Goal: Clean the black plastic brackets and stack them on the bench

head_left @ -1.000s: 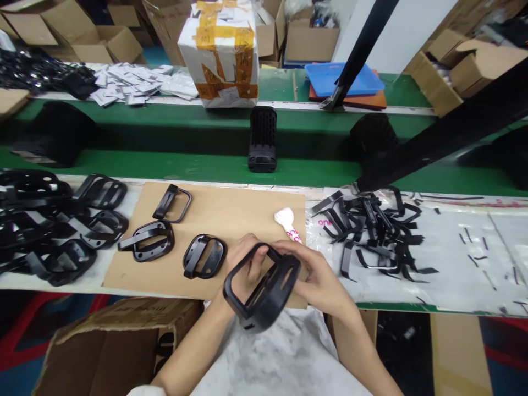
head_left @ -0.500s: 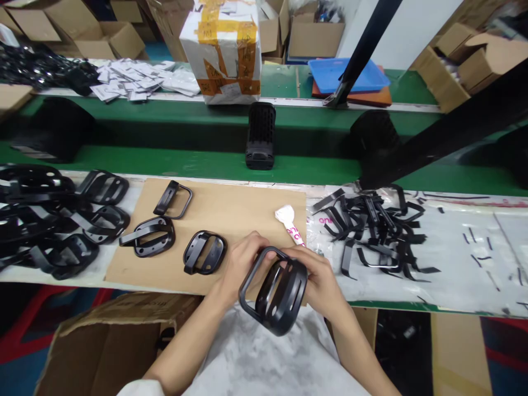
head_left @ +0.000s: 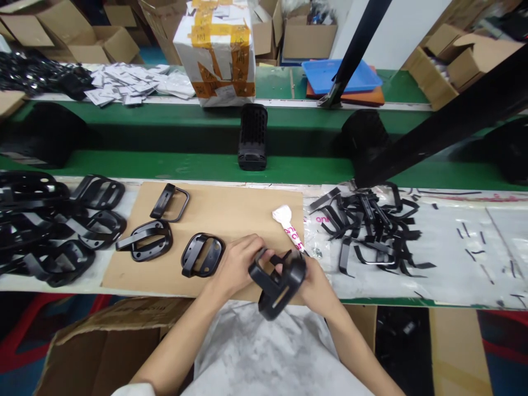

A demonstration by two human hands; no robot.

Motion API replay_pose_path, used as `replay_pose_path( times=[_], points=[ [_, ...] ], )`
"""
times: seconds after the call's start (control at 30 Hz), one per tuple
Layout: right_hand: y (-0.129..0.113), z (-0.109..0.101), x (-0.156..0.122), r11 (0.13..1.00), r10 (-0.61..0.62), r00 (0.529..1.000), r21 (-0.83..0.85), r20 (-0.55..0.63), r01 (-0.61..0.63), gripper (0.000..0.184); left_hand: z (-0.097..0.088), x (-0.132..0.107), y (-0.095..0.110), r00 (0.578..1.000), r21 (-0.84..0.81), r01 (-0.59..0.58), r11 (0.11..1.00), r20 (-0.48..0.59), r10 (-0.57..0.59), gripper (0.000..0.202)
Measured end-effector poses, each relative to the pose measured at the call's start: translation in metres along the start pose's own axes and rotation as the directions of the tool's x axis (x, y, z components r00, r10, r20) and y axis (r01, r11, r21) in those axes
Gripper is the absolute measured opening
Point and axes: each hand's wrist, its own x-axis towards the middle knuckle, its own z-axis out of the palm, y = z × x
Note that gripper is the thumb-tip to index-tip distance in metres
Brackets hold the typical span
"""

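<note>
Both my hands hold a black plastic frame with a looped handle (head_left: pixel 272 289), tilted above the front edge of the cardboard sheet (head_left: pixel 231 212). The fingers of my left hand (head_left: pixel 238 261) are closed at its left side, by the loop. My right hand (head_left: pixel 315 286) grips the right end, with some fingers hidden behind the part. Left of my hands lie three similar pieces: a frame with a strap across it (head_left: pixel 206 258), another strapped frame (head_left: pixel 153 247) and an upright loop-shaped piece (head_left: pixel 165 202). A white-wrapped tool handle with pink lettering (head_left: pixel 289 228) lies just beyond my right hand.
Black frames (head_left: pixel 61 261) are heaped at the left. Loose black straps (head_left: pixel 367 220) lie piled at the right. Beyond the bench runs a green conveyor (head_left: pixel 177 168) with a black ribbed part (head_left: pixel 253 137). A dark slanted post (head_left: pixel 437 129) crosses the right side.
The held frame has turned in my hands, so its loop and slot face differently. My hands have shifted slightly around it. The whole view has drifted a little.
</note>
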Motion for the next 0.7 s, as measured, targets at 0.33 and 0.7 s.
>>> replay_pose_path(
  times=[0.33,0.7],
  points=[
    [0.038,-0.023,-0.008,0.733,-0.218,0.918,-0.677,-0.332,-0.071,0.04,0.007,0.013,-0.026,0.911,0.289,0.399,0.87,-0.017,-0.412,0.038],
    [0.027,-0.057,-0.024,0.941,0.149,0.941,-0.248,-0.303,-0.229,0.042,0.016,0.013,-0.029,0.964,0.542,0.198,0.817,0.046,-0.264,0.021]
  ],
)
